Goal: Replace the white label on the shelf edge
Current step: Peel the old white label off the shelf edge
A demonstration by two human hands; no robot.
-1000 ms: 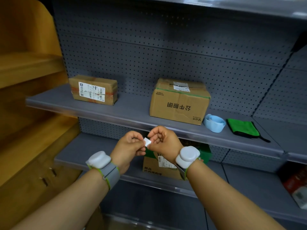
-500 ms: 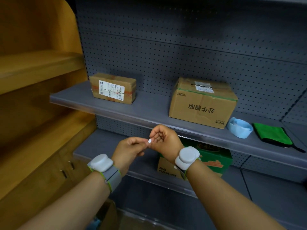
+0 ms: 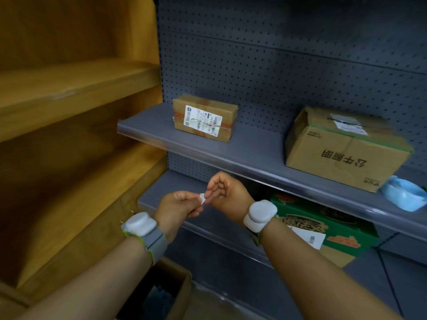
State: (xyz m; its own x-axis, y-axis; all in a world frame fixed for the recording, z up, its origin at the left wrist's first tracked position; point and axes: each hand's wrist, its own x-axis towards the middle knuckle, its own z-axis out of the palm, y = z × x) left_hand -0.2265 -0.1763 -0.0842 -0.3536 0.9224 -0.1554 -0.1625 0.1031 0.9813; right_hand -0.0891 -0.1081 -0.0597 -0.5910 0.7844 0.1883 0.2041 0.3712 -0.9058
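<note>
i have both hands up in front of the grey shelving, a little below the front edge of the upper shelf (image 3: pixel 231 158). my left hand (image 3: pixel 175 209) and my right hand (image 3: pixel 227 192) meet over a small white label (image 3: pixel 202 197), which sits between them in the air, off the shelf edge and just in front of the lower shelf (image 3: pixel 157 195). the fingers (image 3: pixel 191 197) of my left hand are curled and pinch the label's left side; the right hand's fingertips are clamped on its right side, with the other right fingers bent loosely above. each wrist carries a white puck on a grey band.

on the upper shelf a small cardboard box (image 3: pixel 204 117) with a white shipping sticker stands near the left end, well apart from a larger cardboard box (image 3: pixel 344 146) with dark print. just right of that box lies a pale blue roll (image 3: pixel 404 192). under the shelf, behind my right wrist, sits a green printed carton (image 3: pixel 323 224). wooden shelving (image 3: pixel 69 93) fills the left side.
</note>
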